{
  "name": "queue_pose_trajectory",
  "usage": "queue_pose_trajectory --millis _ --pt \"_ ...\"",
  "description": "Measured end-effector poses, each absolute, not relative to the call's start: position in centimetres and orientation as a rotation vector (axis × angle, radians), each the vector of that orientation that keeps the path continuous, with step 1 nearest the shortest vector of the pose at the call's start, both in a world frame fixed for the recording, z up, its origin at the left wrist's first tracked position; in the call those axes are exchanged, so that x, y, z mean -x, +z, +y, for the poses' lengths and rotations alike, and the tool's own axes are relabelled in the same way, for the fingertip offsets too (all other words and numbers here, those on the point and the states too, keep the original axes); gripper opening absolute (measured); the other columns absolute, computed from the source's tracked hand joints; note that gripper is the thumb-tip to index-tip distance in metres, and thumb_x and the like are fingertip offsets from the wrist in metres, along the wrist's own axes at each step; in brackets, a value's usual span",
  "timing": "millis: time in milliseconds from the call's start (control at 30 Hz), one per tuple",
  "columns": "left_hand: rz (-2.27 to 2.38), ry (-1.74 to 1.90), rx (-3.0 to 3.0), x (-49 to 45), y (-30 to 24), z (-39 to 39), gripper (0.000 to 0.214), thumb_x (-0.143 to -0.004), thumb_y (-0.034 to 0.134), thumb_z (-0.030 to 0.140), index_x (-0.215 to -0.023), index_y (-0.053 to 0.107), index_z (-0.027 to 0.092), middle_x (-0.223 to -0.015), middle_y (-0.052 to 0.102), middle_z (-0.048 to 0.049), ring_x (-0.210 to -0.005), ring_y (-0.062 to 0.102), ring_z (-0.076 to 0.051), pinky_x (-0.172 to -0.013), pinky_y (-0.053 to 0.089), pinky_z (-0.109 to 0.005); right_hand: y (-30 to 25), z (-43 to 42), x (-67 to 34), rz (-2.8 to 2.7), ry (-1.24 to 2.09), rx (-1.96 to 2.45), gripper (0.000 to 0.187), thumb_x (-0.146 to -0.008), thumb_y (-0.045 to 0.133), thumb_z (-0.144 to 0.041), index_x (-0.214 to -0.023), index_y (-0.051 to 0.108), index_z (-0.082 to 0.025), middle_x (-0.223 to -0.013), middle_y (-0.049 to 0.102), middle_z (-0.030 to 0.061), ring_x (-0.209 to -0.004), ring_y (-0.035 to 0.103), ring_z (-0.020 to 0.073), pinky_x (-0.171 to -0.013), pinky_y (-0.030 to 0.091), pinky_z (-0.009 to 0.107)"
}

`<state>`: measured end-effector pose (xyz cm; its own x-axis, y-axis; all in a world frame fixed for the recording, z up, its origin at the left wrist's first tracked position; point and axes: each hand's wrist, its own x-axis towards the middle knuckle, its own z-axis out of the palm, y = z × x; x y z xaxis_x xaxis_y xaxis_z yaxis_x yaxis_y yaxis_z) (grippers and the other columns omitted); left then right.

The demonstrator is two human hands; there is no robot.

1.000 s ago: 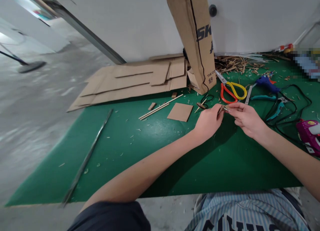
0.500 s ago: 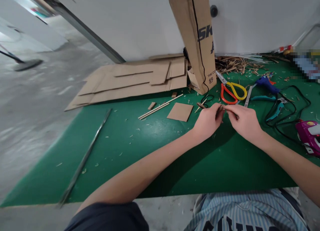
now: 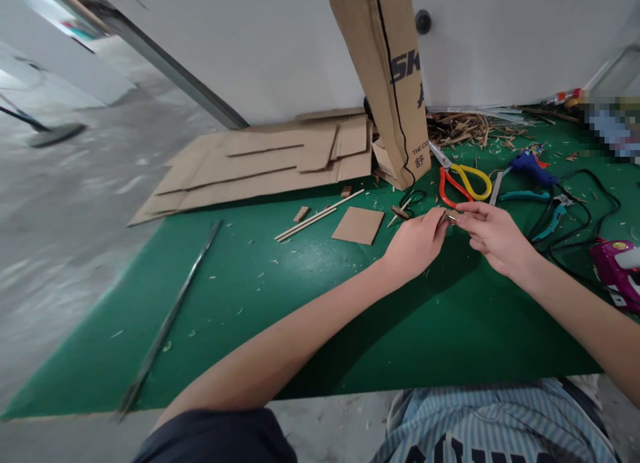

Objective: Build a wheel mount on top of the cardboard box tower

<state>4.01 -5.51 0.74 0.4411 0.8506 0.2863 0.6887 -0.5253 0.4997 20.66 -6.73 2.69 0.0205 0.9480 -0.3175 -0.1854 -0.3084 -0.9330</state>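
My left hand [image 3: 417, 245] pinches a small brown cardboard piece [image 3: 454, 213], mostly hidden behind the fingers. Close against it, my right hand [image 3: 493, 233] is closed in a pinch, with a small shiny tip [image 3: 452, 217] showing at its fingers; what that belongs to I cannot make out. Just left of my hands lies a flat cardboard square [image 3: 359, 225]. A little round brown piece on a thin stick [image 3: 400, 213] rests by my left fingertips. Scissors with red and yellow handles [image 3: 473, 183] lie just beyond both hands.
Thin wooden sticks [image 3: 307, 224] lie left of the square, and stacked cardboard sheets [image 3: 240, 159] behind them. A tall cardboard box [image 3: 395, 96] stands at the back. At right are a blue glue gun [image 3: 533, 167], teal-handled pliers [image 3: 550, 223], cables and a purple device [image 3: 615, 266].
My right hand has drawn slightly away from the left and its fingers have shifted, so a shiny tip now shows between them. My left hand has barely moved.
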Motion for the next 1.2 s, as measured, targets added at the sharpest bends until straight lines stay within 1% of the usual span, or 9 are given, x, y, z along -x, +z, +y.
queue_pose_trajectory --millis 133,367,500,633,767,833,933,1100,1200 --pt "1.299 0.828 -2.184 -4.5 1.5 -5.7 0.021 -0.098 0.045 0.012 -0.116 0.057 0.013 -0.082 0.073 -0.0048 -0.069 0.072 -0.016 -0.065 0.052 -0.026 2.1 -6.7 -20.6 -1.265 1.043 1.294 0.03 -0.076 0.074 -0.023 -0.104 0.062 -0.021 -0.097 0.074 0.0055 -0.077 0.067 0.0149 -0.057 0.046 0.026" --pt "1.298 0.762 -2.146 -4.7 2.0 -6.0 0.018 -0.098 0.043 0.011 -0.109 0.058 0.013 -0.077 0.073 -0.0053 -0.068 0.073 -0.018 -0.063 0.051 -0.027 1.0 -7.3 -20.9 -1.716 0.557 1.235 0.021 -0.088 0.058 -0.019 -0.106 0.067 -0.023 -0.105 0.078 0.0068 -0.1 0.074 0.023 -0.083 0.058 0.037" --pt "1.302 0.739 -2.217 -4.6 1.5 -5.9 0.019 -0.098 0.042 0.012 -0.111 0.057 0.013 -0.079 0.074 -0.007 -0.07 0.074 -0.02 -0.066 0.054 -0.03 0.7 -7.3 -20.5 -1.643 0.621 1.238 0.016 -0.087 0.059 -0.02 -0.1 0.069 -0.024 -0.103 0.078 0.0053 -0.099 0.075 0.0227 -0.088 0.058 0.04" --pt "1.321 0.699 -2.318 -4.5 0.8 -5.9 0.023 -0.1 0.04 0.014 -0.117 0.055 0.012 -0.088 0.075 -0.0102 -0.073 0.074 -0.019 -0.068 0.056 -0.03 1.2 -7.0 -20.2 -1.247 1.016 1.265 0.015 -0.076 0.073 -0.023 -0.09 0.068 -0.021 -0.09 0.076 0.005 -0.085 0.073 0.0186 -0.072 0.058 0.032" --pt "1.352 0.676 -2.46 -4.5 0.2 -5.9 0.026 -0.101 0.04 0.016 -0.123 0.053 0.012 -0.096 0.075 -0.0119 -0.076 0.074 -0.019 -0.071 0.058 -0.03 2.3 -6.9 -20.3 -0.83 1.415 1.3 0.027 -0.065 0.082 -0.023 -0.086 0.066 -0.019 -0.077 0.068 0.0002 -0.052 0.049 0.0063 -0.039 0.028 0.019" --pt "1.362 0.657 -2.544 -4.4 0.0 -5.9 0.028 -0.102 0.039 0.017 -0.126 0.053 0.012 -0.098 0.075 -0.013 -0.077 0.074 -0.019 -0.07 0.059 -0.029 2.7 -6.9 -20.5 -0.702 1.539 1.27 0.027 -0.063 0.084 -0.019 -0.084 0.066 -0.018 -0.069 0.061 -0.0039 -0.045 0.034 0.0024 -0.036 0.019 0.018" --pt "1.364 0.625 -2.715 -4.2 -0.5 -5.8 0.032 -0.101 0.037 0.015 -0.13 0.052 0.009 -0.105 0.074 -0.0176 -0.079 0.075 -0.022 -0.065 0.058 -0.029 2.9 -6.8 -21.0 -0.577 1.686 1.224 0.023 -0.064 0.082 -0.013 -0.081 0.067 -0.018 -0.061 0.053 -0.007 -0.042 0.025 0.0009 -0.034 0.018 0.017" --pt "1.286 0.647 -2.859 -4.0 -0.8 -5.8 0.039 -0.102 0.034 0.014 -0.137 0.048 0.004 -0.114 0.073 -0.0226 -0.083 0.076 -0.024 -0.063 0.059 -0.03 2.8 -6.6 -21.8 -0.557 1.825 1.2 0.023 -0.065 0.082 -0.012 -0.083 0.07 -0.016 -0.061 0.052 -0.0079 -0.042 0.021 -0.0006 -0.033 0.014 0.014" --pt "1.303 0.728 -2.731 -4.2 -0.4 -6.1 0.039 -0.103 0.036 0.02 -0.139 0.047 0.008 -0.119 0.072 -0.0201 -0.091 0.076 -0.023 -0.068 0.06 -0.028 2.5 -6.7 -21.9 -0.743 1.639 1.223 0.024 -0.067 0.084 -0.02 -0.086 0.07 -0.017 -0.071 0.063 -0.0034 -0.043 0.031 0.0005 -0.034 0.02 0.016"
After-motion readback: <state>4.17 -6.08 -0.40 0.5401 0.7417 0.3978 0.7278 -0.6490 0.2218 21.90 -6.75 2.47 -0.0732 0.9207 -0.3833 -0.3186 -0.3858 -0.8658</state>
